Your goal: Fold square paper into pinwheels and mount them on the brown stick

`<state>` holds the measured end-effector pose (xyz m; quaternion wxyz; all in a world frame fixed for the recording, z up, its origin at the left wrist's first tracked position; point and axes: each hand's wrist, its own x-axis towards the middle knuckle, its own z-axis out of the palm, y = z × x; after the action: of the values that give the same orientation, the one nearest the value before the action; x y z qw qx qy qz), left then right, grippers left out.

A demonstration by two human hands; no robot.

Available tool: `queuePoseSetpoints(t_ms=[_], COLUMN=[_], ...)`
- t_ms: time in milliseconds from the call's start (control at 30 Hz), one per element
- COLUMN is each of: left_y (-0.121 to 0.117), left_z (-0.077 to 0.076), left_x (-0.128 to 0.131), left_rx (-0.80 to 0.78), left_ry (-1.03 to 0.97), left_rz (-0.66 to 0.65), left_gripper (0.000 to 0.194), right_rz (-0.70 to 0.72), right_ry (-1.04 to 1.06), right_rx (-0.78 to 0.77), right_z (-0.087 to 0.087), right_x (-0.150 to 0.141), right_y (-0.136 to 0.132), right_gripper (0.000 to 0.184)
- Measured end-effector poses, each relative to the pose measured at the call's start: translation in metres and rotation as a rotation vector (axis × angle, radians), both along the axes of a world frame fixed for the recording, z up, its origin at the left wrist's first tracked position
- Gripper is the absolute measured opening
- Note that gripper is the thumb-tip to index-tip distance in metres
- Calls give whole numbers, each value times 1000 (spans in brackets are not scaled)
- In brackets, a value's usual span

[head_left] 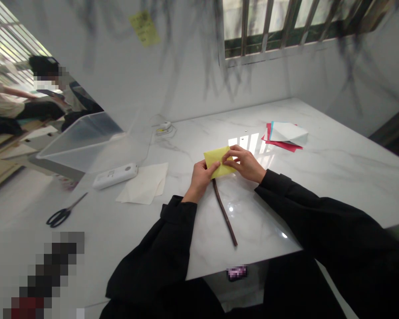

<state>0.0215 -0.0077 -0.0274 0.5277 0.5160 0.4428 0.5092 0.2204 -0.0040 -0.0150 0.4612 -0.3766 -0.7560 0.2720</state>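
Observation:
A folded yellow paper [217, 156] lies on the white marble table [335, 177], and both my hands pinch it. My left hand [201, 176] grips its near left edge with closed fingers. My right hand [245, 162] presses and pinches its right side. A thin dark brown stick [224, 213] lies on the table just below the paper, running toward me.
White paper sheets [142, 184] and a white device [115, 176] lie to the left, with black scissors [63, 213] nearer the left edge. A clear plastic bin [83, 139] stands at the back left. Red, blue and white papers [286, 135] sit at the right. Another person is seated far left.

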Motion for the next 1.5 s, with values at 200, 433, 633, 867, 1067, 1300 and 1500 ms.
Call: queuePoseSetpoints(t_ms=[200,433,633,867,1067,1300,1500], left_y=[0,-1,-2,-3,-2,-1,1], left_z=[0,0,2,5,4,2,0], left_x=[0,-1,0,2,3,2,1], left_rx=[3,16,21,18,17,37,36], left_ry=[9,4,-9,-21,-34,-49,-19], left_rz=[-9,-43,-78,-74,-47,-60,-43], left_gripper=[49,53,54,58,57,57,55], right_rz=[2,-31,-57,-78,-90,-14,12], right_ry=[-3,9,32,96,219,403,409], right_rx=[-3,-16,-46,-145,-210,-263,-319], right_z=[-1,2,3,1,-7,-11,-14], right_x=[-1,-1,-1,-4,-14,-18,-17], right_y=[0,-1,-1,0,1,-2,3], right_gripper=[16,13,12,22,31,90,68])
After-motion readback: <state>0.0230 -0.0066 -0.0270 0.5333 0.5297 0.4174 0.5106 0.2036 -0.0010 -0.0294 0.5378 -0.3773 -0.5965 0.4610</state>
